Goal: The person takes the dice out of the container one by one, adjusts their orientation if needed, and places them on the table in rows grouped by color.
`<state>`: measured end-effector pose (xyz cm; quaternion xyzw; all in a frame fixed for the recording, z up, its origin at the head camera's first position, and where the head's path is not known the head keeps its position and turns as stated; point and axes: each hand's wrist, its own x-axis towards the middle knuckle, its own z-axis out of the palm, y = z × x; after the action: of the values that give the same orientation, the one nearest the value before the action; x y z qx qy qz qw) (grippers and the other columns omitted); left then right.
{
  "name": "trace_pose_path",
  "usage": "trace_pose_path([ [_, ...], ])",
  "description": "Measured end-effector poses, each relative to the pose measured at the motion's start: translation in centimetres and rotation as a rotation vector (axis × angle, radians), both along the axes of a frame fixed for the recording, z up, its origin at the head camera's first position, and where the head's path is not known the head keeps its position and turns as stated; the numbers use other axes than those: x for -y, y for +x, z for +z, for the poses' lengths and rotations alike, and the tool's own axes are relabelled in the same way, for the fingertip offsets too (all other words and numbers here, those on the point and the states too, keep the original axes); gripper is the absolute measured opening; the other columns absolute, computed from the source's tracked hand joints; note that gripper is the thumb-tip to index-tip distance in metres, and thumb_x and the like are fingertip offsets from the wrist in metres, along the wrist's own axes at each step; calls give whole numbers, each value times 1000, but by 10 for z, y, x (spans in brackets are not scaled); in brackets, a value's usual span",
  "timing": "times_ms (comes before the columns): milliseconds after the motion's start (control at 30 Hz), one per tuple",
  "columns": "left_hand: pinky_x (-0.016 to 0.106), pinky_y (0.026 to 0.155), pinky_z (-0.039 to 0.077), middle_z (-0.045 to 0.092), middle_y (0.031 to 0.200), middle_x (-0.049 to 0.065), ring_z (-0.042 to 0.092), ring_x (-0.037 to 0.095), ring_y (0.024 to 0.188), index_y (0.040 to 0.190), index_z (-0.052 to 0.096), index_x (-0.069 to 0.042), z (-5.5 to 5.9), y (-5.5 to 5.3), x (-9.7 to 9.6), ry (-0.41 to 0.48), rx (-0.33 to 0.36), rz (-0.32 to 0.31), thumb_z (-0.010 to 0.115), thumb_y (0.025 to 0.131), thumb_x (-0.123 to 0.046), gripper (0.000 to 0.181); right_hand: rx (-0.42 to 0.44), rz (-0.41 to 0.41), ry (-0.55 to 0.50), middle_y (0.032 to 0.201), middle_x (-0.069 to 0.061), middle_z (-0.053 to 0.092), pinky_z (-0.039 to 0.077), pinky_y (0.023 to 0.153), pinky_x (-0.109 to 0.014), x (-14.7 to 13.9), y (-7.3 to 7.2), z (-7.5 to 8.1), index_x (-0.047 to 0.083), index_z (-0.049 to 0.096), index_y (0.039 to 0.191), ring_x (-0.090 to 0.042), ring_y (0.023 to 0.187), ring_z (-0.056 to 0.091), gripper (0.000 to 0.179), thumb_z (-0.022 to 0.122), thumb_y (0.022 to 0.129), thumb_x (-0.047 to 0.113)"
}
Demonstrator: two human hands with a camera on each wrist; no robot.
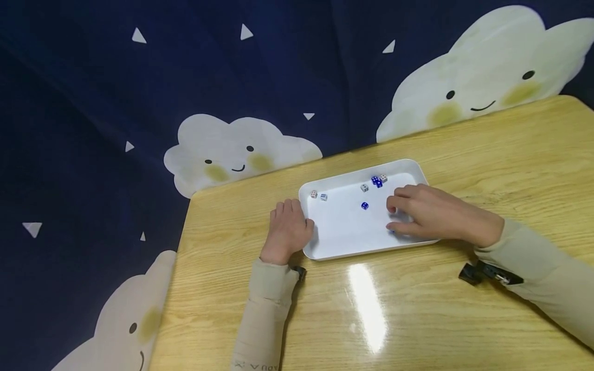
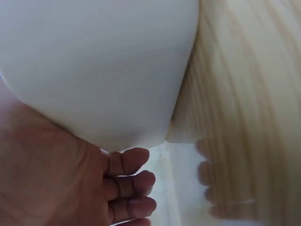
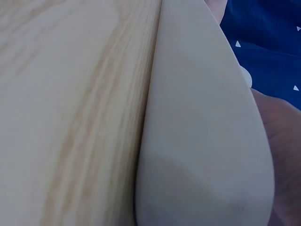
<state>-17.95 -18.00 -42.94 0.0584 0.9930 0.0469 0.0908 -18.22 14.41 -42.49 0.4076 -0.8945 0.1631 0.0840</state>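
A shallow white tray (image 1: 343, 232) lies on the table with several dice in it. My left hand (image 1: 289, 230) holds the tray's left end, thumb over the rim and fingers outside along the wall. Over the tray's right part is my right hand (image 1: 429, 212), its thumb and bent forefinger apart. A bit of blue (image 1: 392, 231) shows by that thumb tip, mostly hidden. Nearest the right fingers lies a blue die (image 1: 365, 205). Behind it sit a white die (image 1: 364, 188), and two blue dice (image 1: 375, 180) bunched with another white die (image 1: 383, 178).
At the tray's back left corner are a white die with red dots (image 1: 314, 194) and a white die with blue dots (image 1: 324, 197). The wooden table (image 1: 223, 288) meets a dark blue curtain (image 1: 278, 67) with clouds behind. Light glares off the tabletop in front.
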Motion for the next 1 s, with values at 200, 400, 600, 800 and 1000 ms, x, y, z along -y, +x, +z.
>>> trace_pose_path([
  [200, 43, 96, 36, 50, 113, 14, 40, 32, 103, 120, 47, 0, 1, -1, -1, 1, 12, 6, 38, 100, -26, 34, -4, 17, 6, 77, 8, 53, 43, 66, -28, 0, 0, -2, 18, 65, 86, -7, 70, 44, 27, 84, 82, 36],
  [400, 43, 95, 36, 48, 111, 14, 39, 31, 103, 120, 47, 1, 1, 0, -1, 8, 9, 11, 38, 100, -26, 35, 12, 13, 29, 75, 9, 51, 41, 65, -26, 0, 0, -1, 20, 63, 84, -6, 69, 42, 29, 84, 82, 39],
  [600, 42, 94, 35, 48, 110, 14, 39, 31, 102, 119, 47, 1, -1, 0, -1, 8, 6, 9, 38, 99, -26, 34, 86, 10, 67, 75, 11, 51, 38, 65, -25, -1, 0, -1, 23, 64, 84, -4, 68, 40, 27, 82, 85, 44],
  [800, 42, 93, 35, 48, 108, 14, 38, 31, 100, 116, 47, 0, 0, -1, -1, 14, -4, 5, 38, 99, -26, 32, 107, 14, 96, 75, 12, 49, 36, 64, -24, -1, 0, -3, 24, 63, 85, -4, 67, 39, 26, 81, 86, 43],
  [1000, 42, 93, 35, 48, 108, 13, 38, 31, 100, 116, 47, 0, 0, -1, -2, 11, 7, 9, 38, 99, -25, 32, 121, 19, 99, 74, 13, 50, 36, 63, -23, -1, -1, -4, 24, 63, 84, -3, 66, 39, 25, 80, 87, 42],
])
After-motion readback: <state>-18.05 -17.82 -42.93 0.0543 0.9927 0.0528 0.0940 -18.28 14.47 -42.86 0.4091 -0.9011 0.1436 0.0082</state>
